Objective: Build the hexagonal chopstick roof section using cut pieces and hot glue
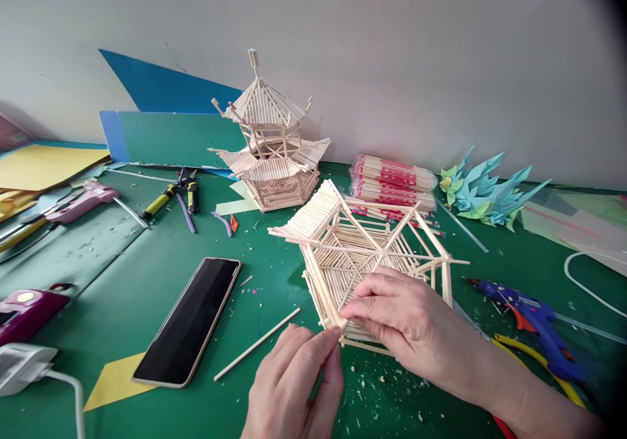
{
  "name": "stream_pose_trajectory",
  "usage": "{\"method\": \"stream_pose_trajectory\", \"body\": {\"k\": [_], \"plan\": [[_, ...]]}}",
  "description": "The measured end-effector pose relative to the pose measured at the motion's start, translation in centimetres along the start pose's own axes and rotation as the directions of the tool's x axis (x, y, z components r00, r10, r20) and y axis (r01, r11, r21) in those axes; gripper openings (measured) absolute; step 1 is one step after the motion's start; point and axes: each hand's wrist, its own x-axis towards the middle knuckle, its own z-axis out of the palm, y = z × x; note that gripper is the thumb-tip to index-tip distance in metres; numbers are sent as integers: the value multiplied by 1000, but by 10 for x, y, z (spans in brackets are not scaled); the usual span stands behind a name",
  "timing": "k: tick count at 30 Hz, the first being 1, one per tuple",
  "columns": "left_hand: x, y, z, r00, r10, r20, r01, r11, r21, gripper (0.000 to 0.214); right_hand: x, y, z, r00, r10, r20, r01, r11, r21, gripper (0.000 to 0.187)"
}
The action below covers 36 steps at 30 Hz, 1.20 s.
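Observation:
In front of me sits a partly roofed hexagonal pavilion model (353, 249) built from thin wooden sticks. One slatted roof panel (313, 213) covers its left rear side, and bare sticks cross over the rest. My left hand (296, 380) pinches at the model's near left corner, thumb and forefinger together at a stick's end. Right beside it, my right hand (392, 311) grips the same corner with closed fingers. What exactly lies between the fingertips is mostly hidden. A loose wooden stick (257, 344) lies on the green table left of the model.
A tiered stick pagoda (272, 145) stands at the back, beside bagged stick bundles (392, 181) and blue-green folded paper (490, 191). A blue glue gun (531, 321) and yellow-handled pliers (539, 364) lie right. Left are a phone (189, 321), cutters (171, 197) and a pink glue gun (85, 202).

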Motion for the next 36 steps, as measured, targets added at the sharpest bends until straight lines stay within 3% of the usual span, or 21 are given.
{"method": "stream_pose_trajectory", "body": {"k": [19, 36], "plan": [[3, -1, 2, 998, 23, -55, -27, 997, -68, 27, 3, -1, 0, 1000, -8, -5, 8, 1000, 17, 21], [4, -1, 2, 998, 37, -40, -39, 998, -50, 26, 1, 0, 1, 999, 29, 21, -30, 998, 48, 21]]}}
